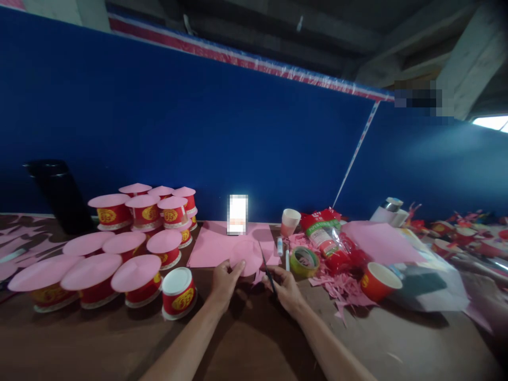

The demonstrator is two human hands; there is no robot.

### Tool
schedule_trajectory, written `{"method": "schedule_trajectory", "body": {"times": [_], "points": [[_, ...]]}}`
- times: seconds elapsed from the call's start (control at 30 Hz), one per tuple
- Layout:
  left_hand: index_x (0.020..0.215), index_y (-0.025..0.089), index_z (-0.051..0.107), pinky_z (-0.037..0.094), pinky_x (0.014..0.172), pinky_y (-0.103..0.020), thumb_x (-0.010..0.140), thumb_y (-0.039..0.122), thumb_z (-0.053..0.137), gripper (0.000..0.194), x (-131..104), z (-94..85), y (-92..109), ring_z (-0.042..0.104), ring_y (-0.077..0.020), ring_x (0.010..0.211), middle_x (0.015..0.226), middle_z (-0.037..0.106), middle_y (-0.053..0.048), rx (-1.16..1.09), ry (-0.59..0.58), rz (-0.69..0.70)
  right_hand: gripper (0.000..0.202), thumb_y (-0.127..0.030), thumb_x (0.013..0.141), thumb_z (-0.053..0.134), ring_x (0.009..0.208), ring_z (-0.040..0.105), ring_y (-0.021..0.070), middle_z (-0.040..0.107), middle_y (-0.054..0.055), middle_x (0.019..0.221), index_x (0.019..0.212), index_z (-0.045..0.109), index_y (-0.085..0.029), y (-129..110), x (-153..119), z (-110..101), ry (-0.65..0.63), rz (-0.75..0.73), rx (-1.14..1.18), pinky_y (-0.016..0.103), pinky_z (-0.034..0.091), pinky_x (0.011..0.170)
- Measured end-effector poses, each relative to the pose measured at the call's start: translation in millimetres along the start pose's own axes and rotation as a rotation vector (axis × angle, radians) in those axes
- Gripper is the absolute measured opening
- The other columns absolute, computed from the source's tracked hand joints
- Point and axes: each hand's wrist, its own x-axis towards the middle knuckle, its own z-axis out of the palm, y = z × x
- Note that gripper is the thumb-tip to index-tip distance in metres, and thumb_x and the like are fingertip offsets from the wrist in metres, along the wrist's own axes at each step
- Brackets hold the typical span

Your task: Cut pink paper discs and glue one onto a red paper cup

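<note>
My left hand [226,283] pinches the lower left edge of a round pink paper disc [249,258], thumb on top. In my right hand [286,288] is a pair of dark scissors [270,275], its blades pointing up and away beside the disc's right edge. A small pink offcut [259,276] lies between the disc and the scissors. Behind the disc, pink paper sheets [208,246] lie flat on the table. To the left of my left hand stands an upturned red paper cup [179,293] with gold print and a white base.
Several red cups with pink paper tops [137,278] fill the left side, near a black flask [59,196]. On the right are a tape roll [305,261], pink scraps [349,288], a red plastic packet [327,238] and a tipped red cup [379,283]. A blue partition [198,121] rises behind.
</note>
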Motion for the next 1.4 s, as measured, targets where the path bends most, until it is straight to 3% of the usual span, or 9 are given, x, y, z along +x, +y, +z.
{"method": "schedule_trajectory", "body": {"times": [0.97,1.4], "points": [[0.072,0.011,0.064,0.041,0.048,-0.023,0.061,0.042,0.068,0.034,0.1,0.0,4.0,0.055,-0.0143,0.052,0.057,0.062,-0.002,-0.048,0.038,-0.003,0.037,-0.04,0.066,0.066,0.051,0.04,0.0088,0.053,0.0,0.061,0.092,0.067,-0.013,7.2,1.9,-0.4,0.002,-0.035,-0.038,0.019,0.034,0.044],[0.072,0.011,0.062,0.044,0.049,-0.025,0.062,0.041,0.067,0.032,-0.1,0.4,6.2,0.055,-0.014,0.051,0.057,0.06,-0.001,-0.081,0.033,-0.014,0.039,-0.042,0.064,0.067,0.044,0.037,0.0072,0.048,-0.004,0.051,0.09,0.066,-0.013,6.3,0.4,1.3,0.005,0.011,-0.013,0.019,0.034,0.041]]}}
